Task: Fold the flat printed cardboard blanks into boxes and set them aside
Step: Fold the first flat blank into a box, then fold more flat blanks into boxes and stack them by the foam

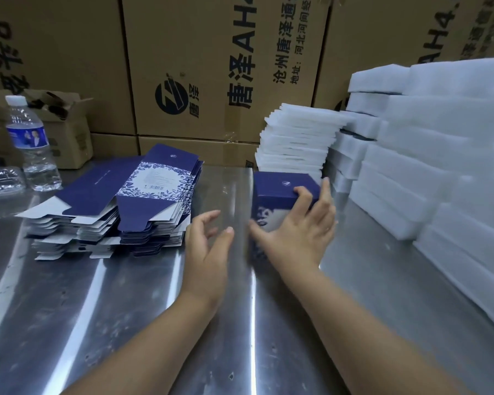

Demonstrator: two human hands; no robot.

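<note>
Steel table (111,309), cartons (211,52) behind; R hand (300,232) grips folded box (280,186), L hand (208,249) loose, holding nothing.

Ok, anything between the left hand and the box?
Only a narrow strip of bare table separates left hand and box, head view; right hand grips it.

- I read the box (283,189), near right, as navy with white print on its front.
- Flat blanks (154,178), left: navy, white-and-blue leaf panel, pale grey undersides.
- Foam sheets (297,138), right: white.
- Far cartons (211,67): brown, black lettering.
- Table (97,309): silver metal.
</note>
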